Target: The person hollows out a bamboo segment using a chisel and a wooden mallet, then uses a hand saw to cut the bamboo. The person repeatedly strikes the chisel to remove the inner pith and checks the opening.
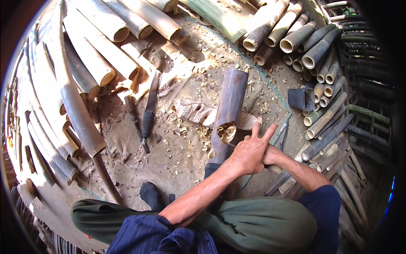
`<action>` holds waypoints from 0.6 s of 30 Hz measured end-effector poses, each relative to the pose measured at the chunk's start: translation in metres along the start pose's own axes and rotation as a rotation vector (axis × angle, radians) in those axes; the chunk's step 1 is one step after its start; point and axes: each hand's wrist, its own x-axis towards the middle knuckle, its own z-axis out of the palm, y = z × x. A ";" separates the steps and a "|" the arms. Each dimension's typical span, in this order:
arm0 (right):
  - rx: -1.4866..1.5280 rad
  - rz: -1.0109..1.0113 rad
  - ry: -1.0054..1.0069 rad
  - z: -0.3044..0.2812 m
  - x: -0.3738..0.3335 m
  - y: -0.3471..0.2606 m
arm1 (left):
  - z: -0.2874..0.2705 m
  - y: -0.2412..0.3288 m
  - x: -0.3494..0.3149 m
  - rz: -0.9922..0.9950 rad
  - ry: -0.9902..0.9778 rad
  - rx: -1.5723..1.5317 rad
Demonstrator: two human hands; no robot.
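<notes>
A thick grey-brown bamboo section [232,95] lies across a rough, pale wooden block [194,112]. A hole in its near part is filled with curled shavings [227,132]. Just right of the hole is my left hand [247,153], back upward, with two fingers stretched apart toward the block's right end; its other fingers are hidden. My right hand [269,157] crosses in from the right and is mostly covered by the left one, so its grip does not show. A thin dark edge shows between the hole and my left hand; I cannot make out what it is.
A dark-handled knife [149,114] and a narrow tool [135,122] lie on the ground to the left. Bamboo poles [80,114] crowd the left; cut bamboo tubes [311,61] are piled right, beside a black square pot [301,99]. Chips litter the ground; a dark-socked foot [151,195] rests near.
</notes>
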 end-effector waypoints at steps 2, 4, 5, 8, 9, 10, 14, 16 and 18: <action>-0.141 0.085 -0.014 0.022 0.004 -0.014 | -0.003 -0.005 -0.004 0.031 -0.068 0.027; -0.330 0.353 0.127 0.053 0.021 -0.027 | -0.003 -0.022 -0.005 0.113 -0.095 0.041; -0.374 0.585 0.285 0.082 0.036 -0.033 | -0.007 -0.026 -0.006 0.128 -0.156 0.075; 0.419 0.806 0.412 0.081 0.045 -0.080 | -0.031 -0.030 -0.008 0.044 -0.517 0.218; 0.661 0.679 0.356 0.083 0.043 -0.084 | -0.037 -0.032 -0.011 0.076 -0.490 0.260; 0.822 0.433 0.431 0.103 0.040 -0.075 | -0.038 -0.029 -0.011 0.127 -0.480 0.302; 1.721 -0.108 0.212 0.139 0.039 -0.058 | -0.070 -0.027 -0.048 0.256 0.211 -0.024; 1.685 -0.044 0.402 0.119 0.011 -0.091 | -0.114 -0.041 -0.063 0.067 0.616 -0.264; 1.360 -0.117 0.606 0.129 -0.006 -0.074 | -0.149 -0.094 -0.081 -0.307 1.097 -0.215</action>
